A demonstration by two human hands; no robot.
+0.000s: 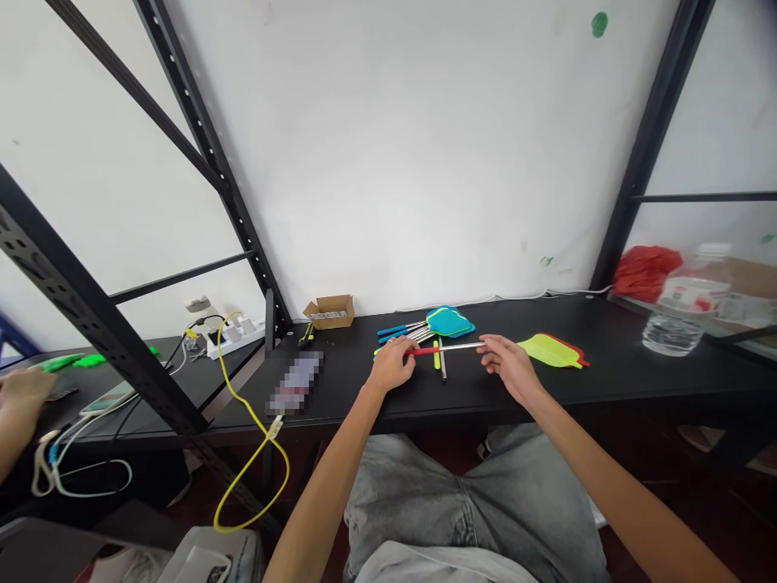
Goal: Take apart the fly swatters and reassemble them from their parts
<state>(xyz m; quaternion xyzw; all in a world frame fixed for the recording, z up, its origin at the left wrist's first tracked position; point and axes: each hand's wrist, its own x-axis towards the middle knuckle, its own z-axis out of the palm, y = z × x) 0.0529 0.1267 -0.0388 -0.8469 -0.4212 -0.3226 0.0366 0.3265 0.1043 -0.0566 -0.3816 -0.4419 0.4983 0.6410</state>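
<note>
A thin metal rod with a red handle [428, 351] lies level between my hands. My left hand [392, 364] is closed around the red handle end. At the rod's silver end, the fingers of my right hand [508, 364] pinch the tip. Below the rod lie a short yellow-green handle [436, 356] and a separate silver rod [443, 366]. Beyond my left hand is a stack of blue fly swatters [450, 321] with silver shafts and blue handles. To the right of my right hand, a yellow-green fly swatter head [551, 351] overlaps a red one [583, 361].
An open cardboard box [331, 311], a yellow-black cutter [307, 334] and a phone [296, 382] on a yellow cable [234, 387] are at left. A water bottle [685, 304] stands right. Black rack posts [652, 146] flank the table. Another person's hand [24, 397] shows far left.
</note>
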